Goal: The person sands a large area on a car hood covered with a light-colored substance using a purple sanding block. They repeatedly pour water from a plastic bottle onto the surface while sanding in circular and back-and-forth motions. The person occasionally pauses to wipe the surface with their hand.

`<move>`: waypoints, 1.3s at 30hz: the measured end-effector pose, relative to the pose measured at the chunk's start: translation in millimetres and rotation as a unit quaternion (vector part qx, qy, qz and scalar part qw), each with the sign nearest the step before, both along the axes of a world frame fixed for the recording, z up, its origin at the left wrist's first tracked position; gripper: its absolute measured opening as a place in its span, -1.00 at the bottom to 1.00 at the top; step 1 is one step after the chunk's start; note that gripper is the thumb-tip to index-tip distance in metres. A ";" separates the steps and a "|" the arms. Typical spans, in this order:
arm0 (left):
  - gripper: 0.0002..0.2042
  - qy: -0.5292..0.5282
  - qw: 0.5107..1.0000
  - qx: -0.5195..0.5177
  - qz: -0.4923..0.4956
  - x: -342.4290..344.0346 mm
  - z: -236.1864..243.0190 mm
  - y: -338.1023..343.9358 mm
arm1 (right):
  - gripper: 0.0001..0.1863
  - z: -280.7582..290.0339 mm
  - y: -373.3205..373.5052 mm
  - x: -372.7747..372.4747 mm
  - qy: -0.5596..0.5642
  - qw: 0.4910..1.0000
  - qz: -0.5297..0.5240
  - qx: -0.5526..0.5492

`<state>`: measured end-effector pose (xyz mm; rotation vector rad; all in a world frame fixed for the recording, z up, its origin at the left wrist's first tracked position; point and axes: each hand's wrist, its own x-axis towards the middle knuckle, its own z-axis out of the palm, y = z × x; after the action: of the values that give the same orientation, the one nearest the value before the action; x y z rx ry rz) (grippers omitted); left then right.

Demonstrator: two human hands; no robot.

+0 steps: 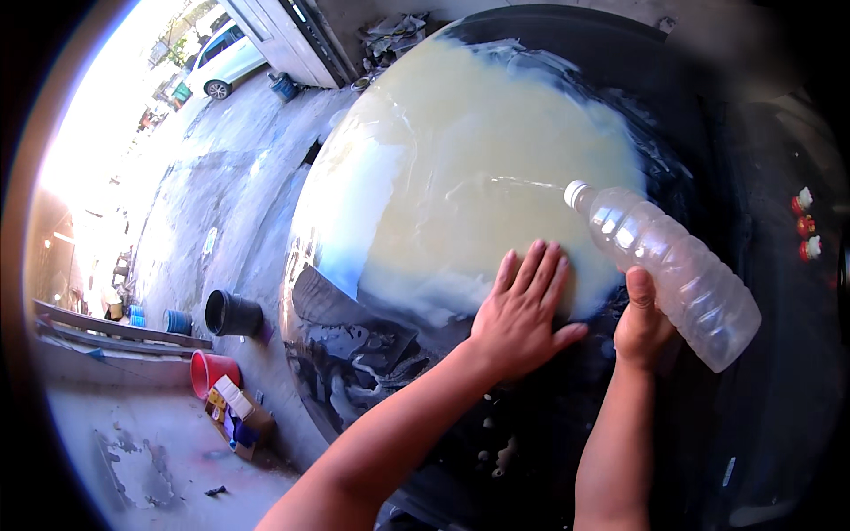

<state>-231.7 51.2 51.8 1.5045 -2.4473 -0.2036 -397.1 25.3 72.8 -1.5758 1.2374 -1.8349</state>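
A dark car hood (531, 442) fills the middle, with a large pale yellow, wet-looking filler patch (478, 133) on it. My left hand (527, 305) lies flat on the patch's near edge, palm down, fingers stretched out. Whether anything is under its palm is hidden. My right hand (642, 327) is wrapped around a ribbed clear plastic bottle (677, 265), tilted with its white cap toward the patch. A thin stream of water (529, 183) squirts from the cap to the left over the patch. A curled grey sheet (323, 298) rests on the hood's left edge.
On the floor at left stand a black bucket (233, 313), a red bucket (212, 370) and a cardboard box (241, 423) of packages. A white car (232, 60) is parked outside at the far left. Small red-and-white figures (805, 226) sit at the right.
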 end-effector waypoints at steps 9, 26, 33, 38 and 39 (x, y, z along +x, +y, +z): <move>-0.08 -0.012 0.993 -0.004 0.114 18.4 -9.5 -97.6 | -0.48 2.6 0.0 -2.2 0.060 0.998 0.021 -0.010; -0.11 -0.059 0.970 0.096 0.213 162.6 -19.9 -6.5 | -0.51 4.4 -6.6 7.9 0.007 1.000 0.024 -0.006; -0.07 -0.057 0.972 0.090 0.211 172.0 -29.1 -53.0 | -0.47 1.2 -7.1 5.8 0.029 0.999 0.020 -0.003; -0.05 -0.037 0.958 0.064 0.276 174.8 -30.4 -149.3 | -0.47 -2.9 -3.9 15.7 0.057 0.998 0.023 -0.005; -0.06 -0.031 0.956 0.069 0.283 172.2 -30.8 -151.0 | -0.46 -2.9 -4.4 15.6 0.071 0.997 0.019 -0.014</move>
<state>-59.5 -99.8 20.9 2.2244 -1.9647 -0.2172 -381.5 20.9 69.8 -1.7589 1.2377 -1.7494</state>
